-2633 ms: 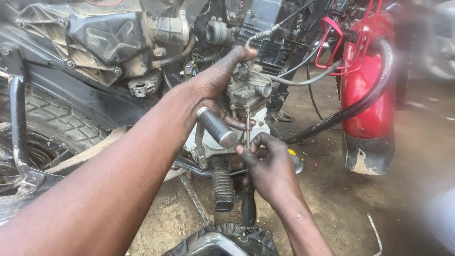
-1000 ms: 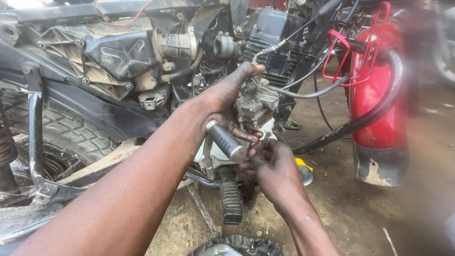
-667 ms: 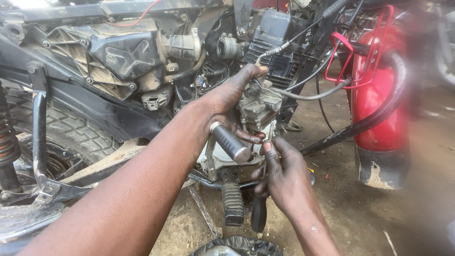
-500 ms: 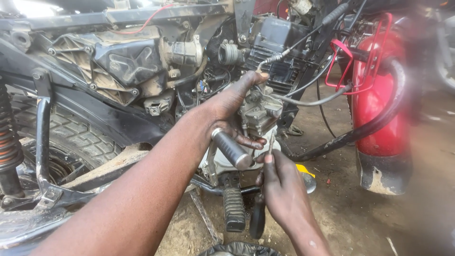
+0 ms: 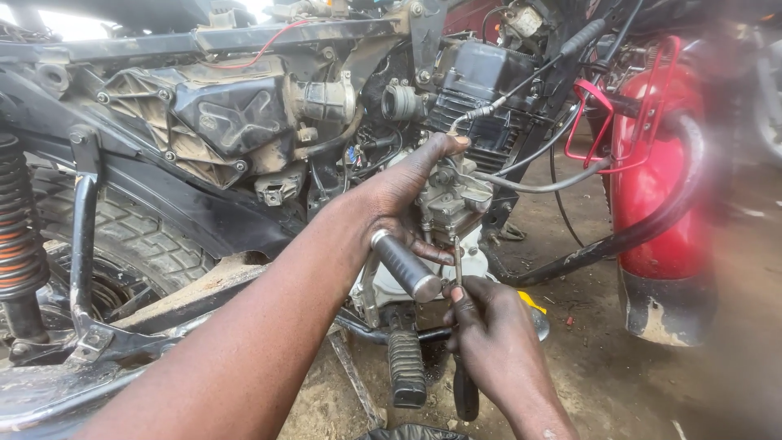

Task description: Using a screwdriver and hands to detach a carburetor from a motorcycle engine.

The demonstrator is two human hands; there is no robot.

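My left hand (image 5: 407, 191) reaches into the motorcycle's frame and grips the grey carburetor (image 5: 453, 204) that hangs loose beside the black engine cylinder (image 5: 487, 81). Just below it, my right hand (image 5: 489, 334) is closed on a screwdriver (image 5: 458, 262). Its thin shaft points up into the underside of the carburetor, and its dark handle sticks out beneath my fist. A kick-start lever (image 5: 405, 266) with a ridged metal grip crosses in front of my left wrist.
A black footpeg (image 5: 406, 367) hangs low under the engine. The air box (image 5: 220, 122) and rear tyre (image 5: 122, 244) lie left, with a coil shock absorber (image 5: 18, 228) at the far left. A red mudguard (image 5: 656, 187) and cables (image 5: 538, 175) stand right. Dirt ground lies below.
The view has shifted upward and left a little. My right hand has closed around the screwdriver and brought its tip up under the carburetor. My left hand keeps its grip.
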